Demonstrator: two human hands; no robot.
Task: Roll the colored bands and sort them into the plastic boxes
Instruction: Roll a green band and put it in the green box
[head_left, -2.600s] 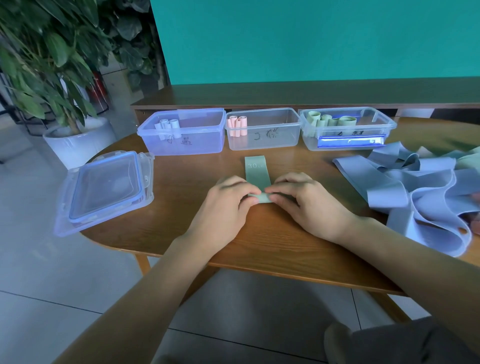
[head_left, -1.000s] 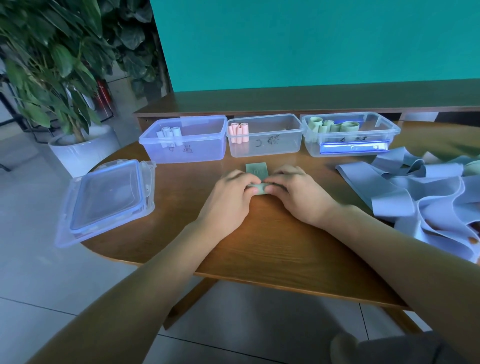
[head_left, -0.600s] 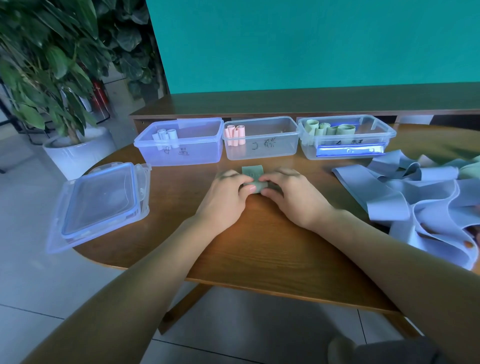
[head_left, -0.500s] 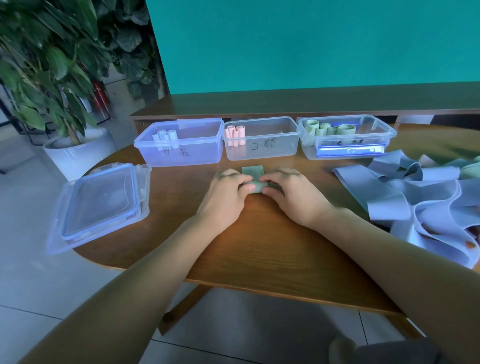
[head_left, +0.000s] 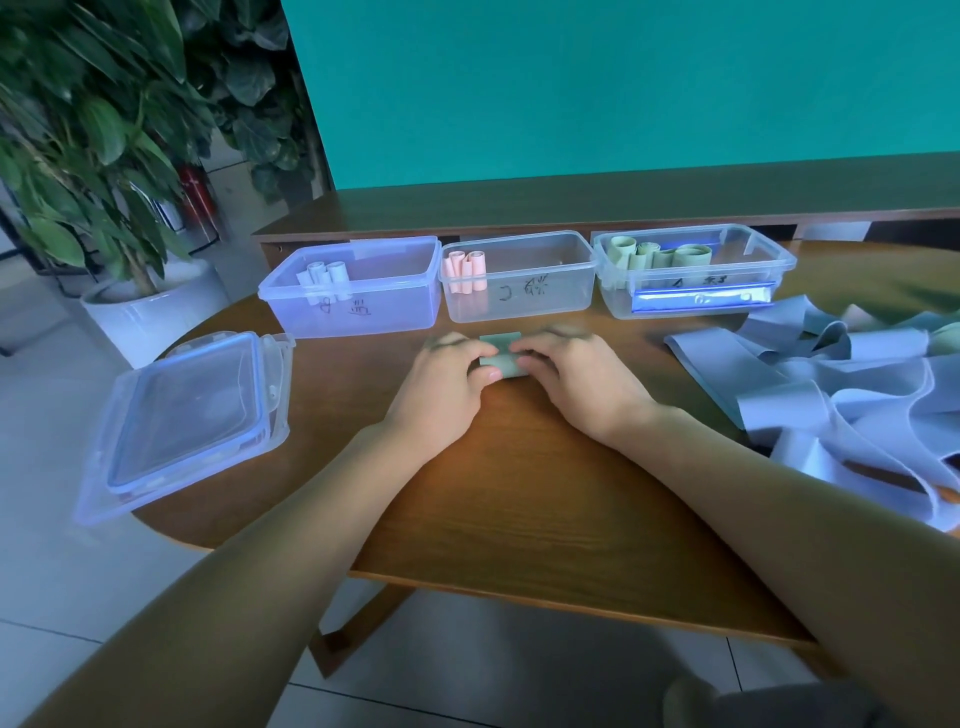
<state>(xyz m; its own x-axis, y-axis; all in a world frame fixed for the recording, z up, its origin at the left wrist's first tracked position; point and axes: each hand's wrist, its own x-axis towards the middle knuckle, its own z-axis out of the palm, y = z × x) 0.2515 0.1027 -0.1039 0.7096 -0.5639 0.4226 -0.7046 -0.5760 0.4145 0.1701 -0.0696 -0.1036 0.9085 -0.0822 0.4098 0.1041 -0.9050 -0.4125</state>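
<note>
A green band (head_left: 505, 357) lies on the wooden table (head_left: 519, 493), mostly rolled, with a short flat end still showing beyond the roll. My left hand (head_left: 447, 389) and my right hand (head_left: 576, 379) pinch the roll from either side with curled fingers. Behind them stand three plastic boxes in a row: the left box (head_left: 358, 291) holds pale blue rolls, the middle box (head_left: 519, 283) holds pink rolls, the right box (head_left: 691, 270) holds green rolls.
A heap of loose blue bands (head_left: 841, 405) covers the table's right side. A clear lid (head_left: 187, 421) lies at the left edge, overhanging the table. A potted plant (head_left: 130, 208) stands on the floor at the left. A wooden bench (head_left: 571, 202) runs behind the boxes.
The flat green strip ahead of my hands has grown much shorter as the roll thickened and moved away from me toward the boxes. Both hands have stayed on it.
</note>
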